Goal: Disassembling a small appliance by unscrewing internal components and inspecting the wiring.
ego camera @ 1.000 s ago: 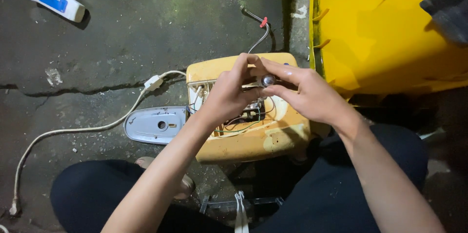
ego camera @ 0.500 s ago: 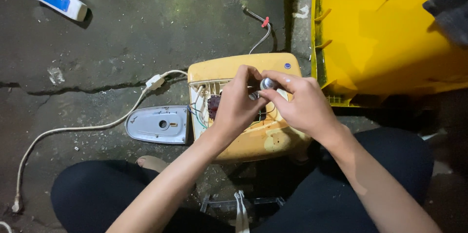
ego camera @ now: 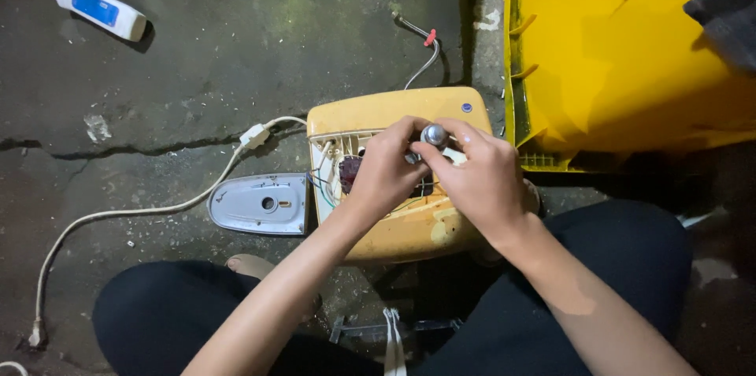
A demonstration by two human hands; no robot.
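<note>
a small round metal knob (ego camera: 434,135), shiny and grey, sits pinched between the fingertips of both hands just above the open yellow casing (ego camera: 370,118), over its tangle of thin wires (ego camera: 329,184). the left hand (ego camera: 386,171) is curled nearly closed with its fingers on the knob's left side, and the right hand (ego camera: 480,179) is likewise bent in tight, thumb and forefinger gripping the knob from the right, the two hands touching. the casing is smooth, rounded plastic lying on rough cracked concrete, with a grey oval cover (ego camera: 260,204) just beside it to the left, a white cord (ego camera: 142,211) trailing off, a white bottle (ego camera: 94,9) far up left and a big yellow bin (ego camera: 630,69) to the right.
</note>
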